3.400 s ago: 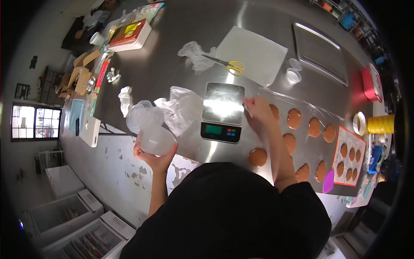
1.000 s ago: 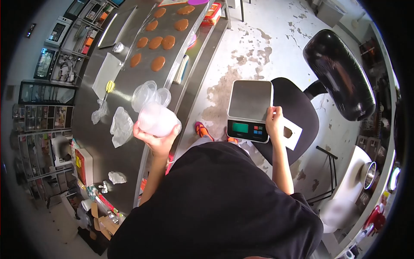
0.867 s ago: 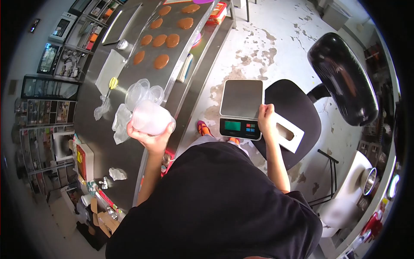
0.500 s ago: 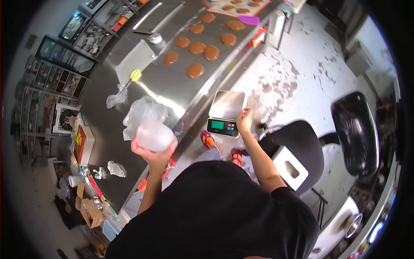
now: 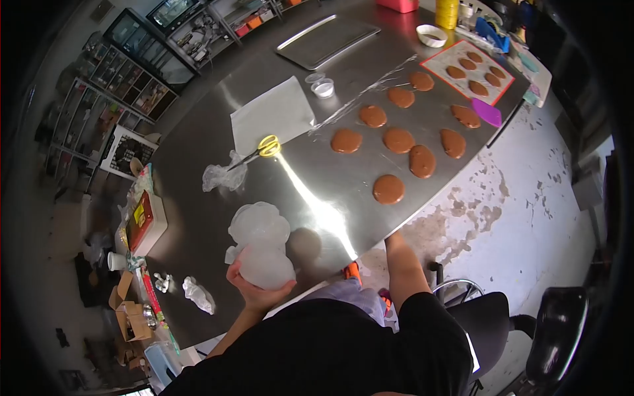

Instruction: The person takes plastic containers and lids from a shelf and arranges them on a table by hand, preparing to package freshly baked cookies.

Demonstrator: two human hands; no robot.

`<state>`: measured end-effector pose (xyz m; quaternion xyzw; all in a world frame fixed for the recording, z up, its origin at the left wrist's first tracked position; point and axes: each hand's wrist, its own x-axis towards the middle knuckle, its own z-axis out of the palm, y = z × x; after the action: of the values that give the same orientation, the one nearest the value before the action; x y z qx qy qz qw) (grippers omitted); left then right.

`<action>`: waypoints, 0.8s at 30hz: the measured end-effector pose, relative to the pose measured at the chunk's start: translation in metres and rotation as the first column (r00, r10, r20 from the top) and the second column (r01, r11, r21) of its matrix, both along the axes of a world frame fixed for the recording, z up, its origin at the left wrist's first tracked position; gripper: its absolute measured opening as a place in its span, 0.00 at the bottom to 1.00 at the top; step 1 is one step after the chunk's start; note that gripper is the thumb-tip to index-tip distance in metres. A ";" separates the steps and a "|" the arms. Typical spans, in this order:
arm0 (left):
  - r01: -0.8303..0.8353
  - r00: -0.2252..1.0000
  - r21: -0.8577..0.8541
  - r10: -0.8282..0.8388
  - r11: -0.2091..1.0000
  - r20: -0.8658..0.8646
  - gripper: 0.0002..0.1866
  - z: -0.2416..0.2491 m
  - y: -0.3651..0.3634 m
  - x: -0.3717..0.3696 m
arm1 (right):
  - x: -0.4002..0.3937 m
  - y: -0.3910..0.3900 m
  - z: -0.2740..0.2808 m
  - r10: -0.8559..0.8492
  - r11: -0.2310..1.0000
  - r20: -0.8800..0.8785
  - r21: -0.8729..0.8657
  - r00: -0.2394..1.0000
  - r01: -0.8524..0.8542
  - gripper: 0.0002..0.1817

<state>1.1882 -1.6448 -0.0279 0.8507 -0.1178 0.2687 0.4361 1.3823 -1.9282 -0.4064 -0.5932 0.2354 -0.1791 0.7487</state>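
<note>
My left hand (image 5: 256, 294) is wrapped round a frosted translucent plastic tub (image 5: 267, 265) near the front edge of the steel table (image 5: 198, 257). Just behind the tub, touching it or overlapping it in view, lie several clear round plastic pieces (image 5: 259, 223). My right forearm (image 5: 404, 267) reaches down past the table's edge, and the edge hides the fingers of that hand. What it holds, if anything, does not show. Nearest to that arm on the tabletop is a flat brown disc of chocolate-coloured paste (image 5: 388, 189).
More brown discs (image 5: 399, 140) lie at right, some on a red-edged mat (image 5: 456, 53) beside a purple scraper (image 5: 487, 112). Yellow-handled scissors (image 5: 269, 146) touch a pale sheet (image 5: 272, 112). Crumpled plastic (image 5: 224, 175), a small cup (image 5: 323, 88) and a metal tray (image 5: 323, 41) lie behind.
My view has swung up and towards the table. My right hand, earlier seen pinched beside a digital scale, has gone behind the table edge; the scale is out of sight. My left hand still holds the tub.
</note>
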 end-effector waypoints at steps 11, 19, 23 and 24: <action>-0.125 0.989 -0.089 0.116 0.988 -0.095 0.54 -0.011 0.024 0.042 | -0.042 -0.008 0.059 0.643 0.548 -0.526 -0.191 0.557 -0.814 0.16; -0.406 0.914 -0.097 0.402 0.909 -0.065 0.54 -0.009 0.013 0.049 | -0.049 -0.040 0.098 0.560 -0.254 -0.824 -0.081 -0.078 -0.964 0.15; -0.608 0.793 -0.126 0.608 0.784 -0.042 0.53 -0.009 0.008 0.036 | -0.070 -0.104 0.141 0.477 -0.654 -0.806 -0.058 -0.351 -0.754 0.12; -0.665 0.745 -0.102 0.667 0.740 -0.014 0.53 -0.009 0.006 0.032 | -0.059 -0.107 0.189 0.423 -0.623 -0.785 0.111 -0.453 -0.774 0.10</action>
<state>1.2198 -1.6386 -0.0368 0.8103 0.2022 0.4224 0.3522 1.3229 -2.0353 -0.2173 -0.7319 -0.2913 0.5992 0.1431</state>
